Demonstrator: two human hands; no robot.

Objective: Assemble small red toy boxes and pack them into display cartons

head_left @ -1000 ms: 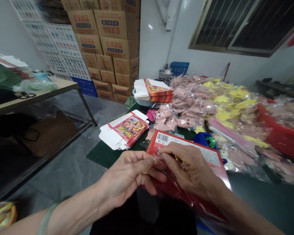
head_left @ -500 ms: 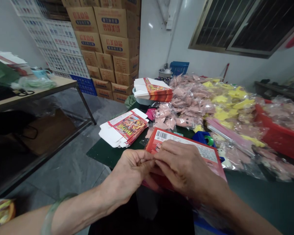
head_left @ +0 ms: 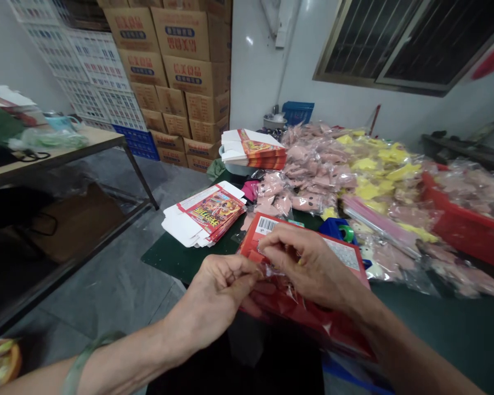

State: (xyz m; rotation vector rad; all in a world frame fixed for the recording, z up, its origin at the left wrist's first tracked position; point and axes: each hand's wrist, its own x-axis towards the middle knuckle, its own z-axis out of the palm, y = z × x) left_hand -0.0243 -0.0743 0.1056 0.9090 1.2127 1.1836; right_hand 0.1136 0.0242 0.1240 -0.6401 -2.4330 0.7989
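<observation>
My left hand (head_left: 220,288) and my right hand (head_left: 312,263) meet over a flat red package (head_left: 308,315) that has a barcode and a white label and lies in a clear plastic bag at the near edge of the dark green table (head_left: 176,258). Both hands pinch the crinkled mouth of the clear bag (head_left: 277,271), with fingers pressed together. A pale green bangle (head_left: 76,365) sits on my left wrist.
A pile of flat printed cartons (head_left: 203,214) lies left of the package, and another stack (head_left: 253,149) sits in a tub behind. Bagged pink and yellow toys (head_left: 345,164) cover the table's far side. Red bin (head_left: 464,227) at right. Cardboard boxes (head_left: 181,71) and a wooden table (head_left: 53,153) stand at left.
My hands stay pinched on the bag's opening. The right hand has risen slightly and pulled the plastic apart, so more crinkled film shows between the fingers. The view has shifted a little left.
</observation>
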